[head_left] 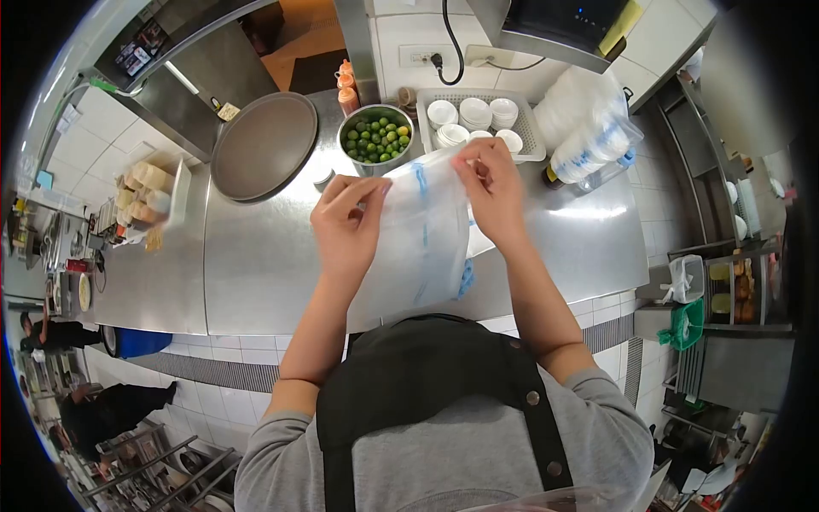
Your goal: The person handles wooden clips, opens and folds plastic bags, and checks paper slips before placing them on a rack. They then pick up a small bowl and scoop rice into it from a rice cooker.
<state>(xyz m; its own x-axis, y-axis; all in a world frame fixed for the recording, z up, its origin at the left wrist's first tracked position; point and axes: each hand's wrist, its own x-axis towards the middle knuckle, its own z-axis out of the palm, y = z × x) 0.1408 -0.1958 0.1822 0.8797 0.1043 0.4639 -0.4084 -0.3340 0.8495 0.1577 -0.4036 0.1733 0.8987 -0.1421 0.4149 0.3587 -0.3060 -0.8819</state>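
Observation:
A clear plastic bag [422, 226] with blue print hangs spread between my two hands over the steel counter. My left hand [348, 220] pinches its upper left corner between thumb and fingers. At the upper right corner, my right hand [490, 183] grips the edge in the same way. Something blue and crumpled [466, 280] shows below the bag's right side. Just beyond the bag stands a metal bowl [375, 168] full of green limes [374, 138]. A small round lidded container [324, 179] sits close to my left hand.
Behind my hands a perforated tray [535, 147] holds white bowls [475, 112]. Wrapped stacks of plastic containers [589, 136] stand at the right. A large round brown tray [264, 145] and orange-topped bottles [346, 90] are at the left. Two people [111, 418] are in the kitchen at far left.

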